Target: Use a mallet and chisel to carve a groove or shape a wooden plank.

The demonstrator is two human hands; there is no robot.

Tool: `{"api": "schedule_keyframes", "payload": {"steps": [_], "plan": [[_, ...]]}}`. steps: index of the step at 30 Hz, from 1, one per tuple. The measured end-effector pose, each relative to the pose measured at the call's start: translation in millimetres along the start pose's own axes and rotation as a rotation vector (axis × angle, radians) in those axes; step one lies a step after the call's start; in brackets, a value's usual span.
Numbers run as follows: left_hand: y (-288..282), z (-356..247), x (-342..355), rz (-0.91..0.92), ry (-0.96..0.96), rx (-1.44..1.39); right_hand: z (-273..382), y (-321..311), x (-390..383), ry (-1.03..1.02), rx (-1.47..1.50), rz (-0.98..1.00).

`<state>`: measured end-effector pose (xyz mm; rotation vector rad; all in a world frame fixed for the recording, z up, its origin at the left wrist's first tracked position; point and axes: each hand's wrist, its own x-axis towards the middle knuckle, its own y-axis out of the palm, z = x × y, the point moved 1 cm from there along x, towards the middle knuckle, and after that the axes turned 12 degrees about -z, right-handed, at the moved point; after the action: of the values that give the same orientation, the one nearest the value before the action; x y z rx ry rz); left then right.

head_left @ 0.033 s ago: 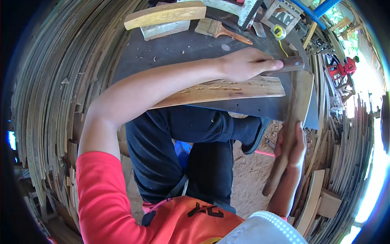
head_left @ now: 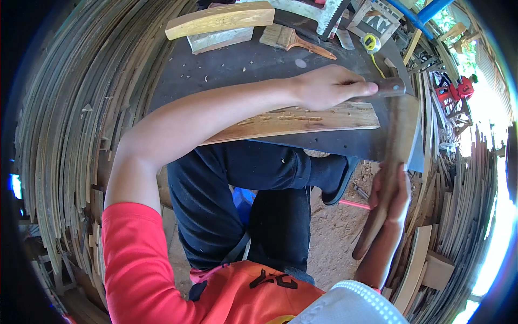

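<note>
My left arm reaches across the dark worktop (head_left: pixel 216 62). My left hand (head_left: pixel 332 89) is closed round the brown handle of a chisel (head_left: pixel 391 86); its blade is hidden behind the hand. Under the forearm and hand lies a wooden plank (head_left: pixel 302 119) with rough gouges along its upper face. In my right hand (head_left: pixel 393 195) is a long wooden mallet (head_left: pixel 396 143), gripped near its lower part, slanting up to the right. Its broad upper end is blurred and lies close to the chisel handle's end; I cannot tell whether they touch.
At the far side lie a curved wooden block (head_left: pixel 221 20) on another piece, a paintbrush (head_left: pixel 294 40), a saw (head_left: pixel 334 16) and a tape measure (head_left: pixel 371 43). Stacked wood strips (head_left: pixel 65 124) line the left; more boards (head_left: pixel 458 216) stand right. My legs (head_left: pixel 237 200) are below.
The mallet and my right hand have shifted slightly to the right. My left hand, the chisel and the plank stay almost in place.
</note>
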<state>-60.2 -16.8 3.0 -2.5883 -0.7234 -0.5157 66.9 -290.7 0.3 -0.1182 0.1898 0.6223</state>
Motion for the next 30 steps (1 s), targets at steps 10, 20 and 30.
{"api": "schedule_keyframes", "payload": {"steps": [10,20,30], "plan": [[-3,-14,1,0.054,-0.059,0.150,-3,21,-1,-0.129,0.049,-0.009],[8,-46,7,-0.138,-0.012,0.448,48,74,100,-0.102,0.499,0.136],[45,-64,12,-0.345,-0.046,0.968,38,54,95,-0.096,0.161,0.041]]}}
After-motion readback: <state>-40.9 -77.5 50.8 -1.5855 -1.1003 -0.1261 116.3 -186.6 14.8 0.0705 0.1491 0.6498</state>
